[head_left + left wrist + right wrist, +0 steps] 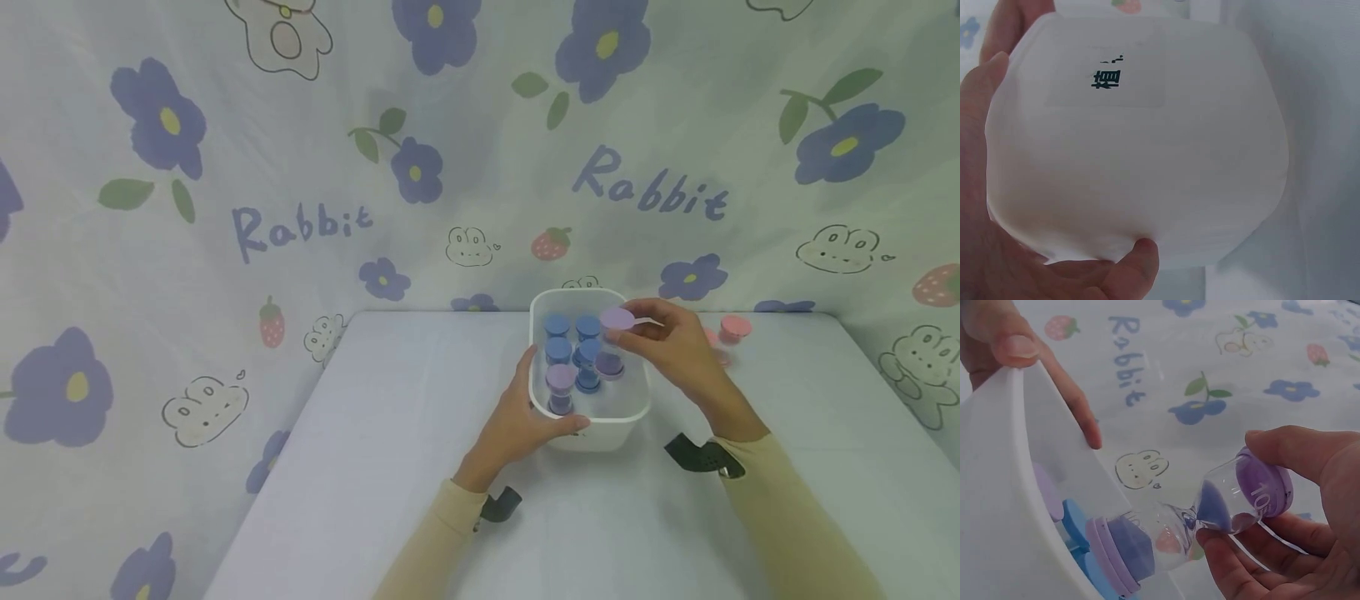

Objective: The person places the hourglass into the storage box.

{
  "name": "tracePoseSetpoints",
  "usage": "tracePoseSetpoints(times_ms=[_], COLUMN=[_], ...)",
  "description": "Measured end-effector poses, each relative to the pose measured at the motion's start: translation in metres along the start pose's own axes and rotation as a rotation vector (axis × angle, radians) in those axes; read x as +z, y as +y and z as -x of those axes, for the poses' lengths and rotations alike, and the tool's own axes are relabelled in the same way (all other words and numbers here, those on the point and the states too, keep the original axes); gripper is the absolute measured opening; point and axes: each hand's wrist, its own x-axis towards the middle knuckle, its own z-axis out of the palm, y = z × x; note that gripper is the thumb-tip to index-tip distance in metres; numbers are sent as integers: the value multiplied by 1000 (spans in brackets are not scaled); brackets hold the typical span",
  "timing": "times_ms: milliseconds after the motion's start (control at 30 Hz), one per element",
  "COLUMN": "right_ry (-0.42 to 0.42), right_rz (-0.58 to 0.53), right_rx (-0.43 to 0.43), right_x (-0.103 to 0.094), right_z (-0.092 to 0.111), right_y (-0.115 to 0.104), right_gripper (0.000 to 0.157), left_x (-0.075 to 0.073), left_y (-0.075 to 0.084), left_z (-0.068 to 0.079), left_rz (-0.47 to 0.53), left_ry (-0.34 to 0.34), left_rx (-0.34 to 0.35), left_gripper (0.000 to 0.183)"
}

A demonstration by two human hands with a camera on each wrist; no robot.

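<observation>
My left hand (517, 421) grips a white plastic bin (592, 437) at its near left corner, thumb along the front wall and fingers around the left side. Inside it, several blue-capped sand timers (557, 323) stand upright, with a purple-capped sand timer (560, 377) at the near left. My right hand (675, 342) holds another purple-capped sand timer (1215, 509) by its upper end, thumb on the cap marked 10. Its lower end is within the bin's right side; in the right wrist view it tilts, with dark purple sand in both bulbs.
Pink-capped sand timers (735, 327) stand on the white table (420, 400) behind my right hand, partly hidden by it. A printed cloth (480, 167) with flowers and rabbits hangs along the table's back edge. Black camera mounts (703, 456) sit at both wrists.
</observation>
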Motion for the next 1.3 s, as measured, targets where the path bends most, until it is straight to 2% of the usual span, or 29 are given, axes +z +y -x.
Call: tracePoseSetpoints(times_ms=[300,833,1300], right_ry=[-76,-190,-279], right_rz=[60,142,238], right_rx=[32,95,48], right_x=[3,3,7], right_z=[-9,-27,-33], right_y=[0,-6,-8], right_gripper=[64,60,57], left_x=[0,0,1], left_y=[0,0,-4], left_z=[0,0,-1], left_rz=[5,4,25], left_ry=[3,5,0], left_rx=[8,25,46], left_gripper=[124,125,123])
